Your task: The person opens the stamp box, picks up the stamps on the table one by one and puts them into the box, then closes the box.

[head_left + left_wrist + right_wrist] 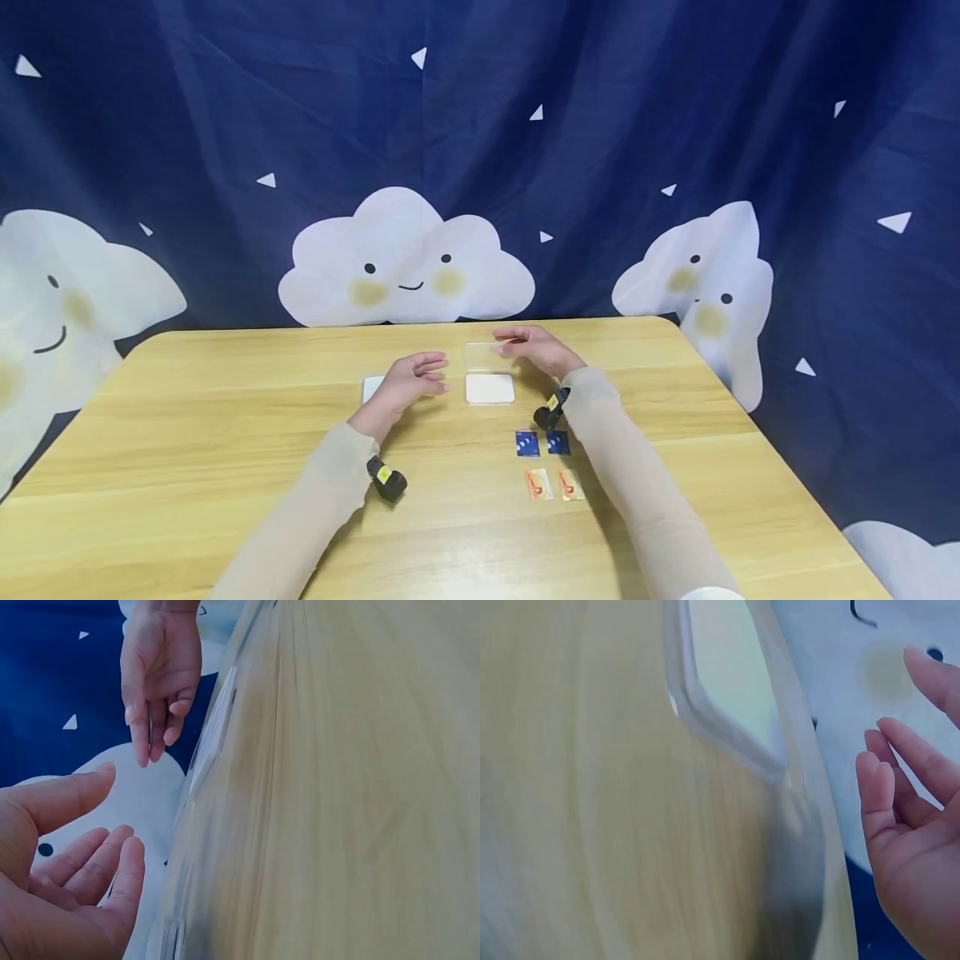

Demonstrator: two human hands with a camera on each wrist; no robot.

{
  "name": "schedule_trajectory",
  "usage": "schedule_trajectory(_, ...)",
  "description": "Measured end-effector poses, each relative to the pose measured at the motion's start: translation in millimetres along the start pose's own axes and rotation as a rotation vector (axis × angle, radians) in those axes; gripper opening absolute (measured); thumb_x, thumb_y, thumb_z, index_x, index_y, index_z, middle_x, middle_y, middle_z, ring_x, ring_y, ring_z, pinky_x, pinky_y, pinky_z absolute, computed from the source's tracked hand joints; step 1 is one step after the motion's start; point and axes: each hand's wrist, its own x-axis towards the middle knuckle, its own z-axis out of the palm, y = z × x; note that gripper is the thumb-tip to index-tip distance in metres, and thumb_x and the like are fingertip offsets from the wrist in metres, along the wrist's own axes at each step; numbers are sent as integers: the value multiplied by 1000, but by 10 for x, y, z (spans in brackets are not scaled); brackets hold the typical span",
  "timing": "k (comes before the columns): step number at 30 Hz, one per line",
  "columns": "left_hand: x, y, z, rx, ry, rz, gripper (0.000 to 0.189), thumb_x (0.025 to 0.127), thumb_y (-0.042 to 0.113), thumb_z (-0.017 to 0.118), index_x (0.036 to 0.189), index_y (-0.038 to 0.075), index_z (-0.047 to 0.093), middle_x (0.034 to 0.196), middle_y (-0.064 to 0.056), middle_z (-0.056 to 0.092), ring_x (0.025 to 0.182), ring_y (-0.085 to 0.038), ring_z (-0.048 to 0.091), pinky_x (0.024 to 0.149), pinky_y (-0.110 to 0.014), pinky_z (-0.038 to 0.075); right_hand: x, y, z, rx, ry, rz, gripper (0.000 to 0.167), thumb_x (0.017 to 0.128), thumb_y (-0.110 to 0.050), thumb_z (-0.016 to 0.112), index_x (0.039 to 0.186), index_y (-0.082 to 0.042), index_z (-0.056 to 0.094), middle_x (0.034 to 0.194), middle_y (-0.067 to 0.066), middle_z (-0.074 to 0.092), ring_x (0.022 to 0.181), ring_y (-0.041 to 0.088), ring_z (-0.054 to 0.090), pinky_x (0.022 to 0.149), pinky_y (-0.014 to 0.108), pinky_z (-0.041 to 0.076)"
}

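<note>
A small clear box with a white inside [490, 390] lies on the table, and a clear flap like a lid [480, 358] extends from its far edge. My right hand [542, 350] hovers at the far right of that box, fingers loosely extended, overlapping the flap in the head view; the right wrist view shows nothing in the hand [922, 802]. My left hand [411, 385] is held up left of the box, thumb apart from the fingers and nothing between them. Behind it a second white, flat item [372, 387] is partly hidden.
Two dark blue square packets [527, 443] lie in a row near the right forearm. Two orange and white packets [538, 484] lie closer to me. The wooden table [187, 467] ends at a dark blue curtain [480, 100] with cloud prints. A black camera is strapped on each wrist.
</note>
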Motion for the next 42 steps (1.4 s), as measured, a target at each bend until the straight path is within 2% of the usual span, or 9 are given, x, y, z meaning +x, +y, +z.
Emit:
schedule_trajectory(5, -60, 1, -132, 19, 13, -7, 63, 79, -4, 69, 137, -1, 45, 137, -16, 51, 120, -34, 49, 76, -16, 49, -13, -70, 174, -10, -27, -24, 49, 87, -9, 65, 132, 3, 50, 133, 21, 51, 104, 20, 56, 99, 33, 39)
schedule_trajectory(10, -122, 36, -307, 59, 12, 26, 59, 81, -2, 67, 136, -3, 45, 135, -18, 51, 120, -37, 48, 85, -18, 47, -48, -148, 383, -12, -69, -44, 48, 87, -8, 65, 131, 4, 51, 132, 24, 50, 99, 17, 54, 86, 26, 46)
schedule_trajectory(15, -176, 26, -531, 74, -1, 48, 58, 84, 1, 66, 137, -2, 44, 136, -18, 50, 122, -35, 48, 88, -16, 46, -71, -252, 640, -39, -69, -48, 46, 86, -11, 65, 129, 0, 54, 133, 20, 52, 104, 18, 54, 90, 27, 46)
schedule_trajectory(19, -246, -11, -688, 57, -3, 48, 58, 85, 2, 65, 138, -2, 43, 137, -19, 49, 121, -28, 51, 86, -13, 46, -71, -329, 849, -64, -57, -54, 46, 84, -14, 68, 127, -2, 57, 131, 15, 55, 112, 22, 53, 95, 29, 45)
schedule_trajectory(23, -288, -42, -813, 24, -14, 70, 58, 86, 2, 65, 138, -4, 41, 138, -22, 47, 114, -18, 57, 85, -12, 46, -83, -371, 997, -51, -58, -53, 49, 83, -16, 70, 128, -3, 56, 131, 13, 55, 117, 24, 50, 99, 34, 42)
schedule_trajectory(30, -344, -121, -1043, 32, -11, 92, 59, 86, 0, 63, 138, -10, 37, 137, -27, 44, 101, -5, 61, 81, -13, 47, -62, -347, 1221, 11, -30, -49, 53, 80, -15, 73, 127, 0, 55, 131, 14, 54, 117, 26, 49, 99, 34, 41)
schedule_trajectory(35, -370, -170, -1137, 7, -17, 81, 60, 86, -2, 61, 139, -11, 34, 139, -30, 39, 99, -3, 61, 78, -15, 49, -79, -335, 1325, 42, -2, -33, 52, 78, -12, 74, 126, 1, 56, 129, 14, 55, 116, 25, 49, 98, 35, 41)
schedule_trajectory(42, -401, -218, -1200, 4, -4, 35, 62, 86, -2, 62, 140, -11, 33, 141, -30, 37, 96, 0, 60, 79, -14, 49, -32, -312, 1405, 52, 10, -38, 55, 75, -8, 76, 126, 0, 57, 128, 15, 55, 115, 24, 49, 98, 35, 41)
